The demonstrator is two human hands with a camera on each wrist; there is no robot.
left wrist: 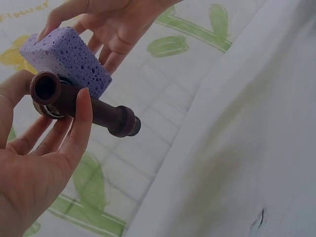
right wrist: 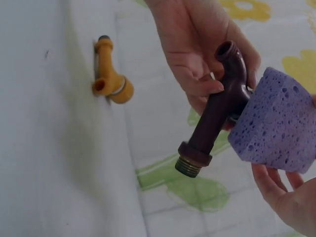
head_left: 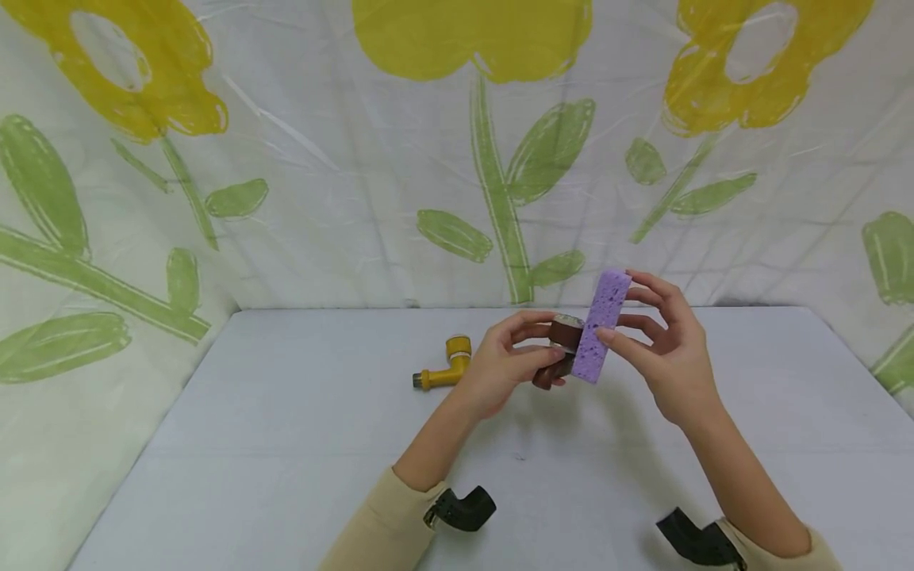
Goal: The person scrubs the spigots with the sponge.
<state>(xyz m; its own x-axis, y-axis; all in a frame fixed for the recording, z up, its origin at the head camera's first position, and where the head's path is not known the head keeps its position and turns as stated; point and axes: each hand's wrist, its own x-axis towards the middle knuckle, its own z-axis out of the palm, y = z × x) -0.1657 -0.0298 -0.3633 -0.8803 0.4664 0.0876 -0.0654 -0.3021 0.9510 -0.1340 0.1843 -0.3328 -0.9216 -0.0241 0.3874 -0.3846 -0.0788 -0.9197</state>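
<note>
My left hand (head_left: 493,369) grips a dark brown water tap (head_left: 566,333) above the table. In the right wrist view, the tap (right wrist: 213,118) shows its threaded inlet end and open spout. A purple porous sponge (head_left: 603,325) is pinched between the thumb and fingers of my right hand (head_left: 681,369). The sponge's broad face is against the end of the tap away from my left palm, and the contact spot itself is partly hidden. In the left wrist view, the sponge (left wrist: 74,61) sits just behind the tap body (left wrist: 98,109).
A yellow tap (head_left: 453,373) lies on the white table (head_left: 300,428), left of my hands. Behind the table hangs a pale sheet (head_left: 314,198) printed with yellow flowers and green leaves. Dark curved mounts (head_left: 467,509) sit at both sleeve cuffs.
</note>
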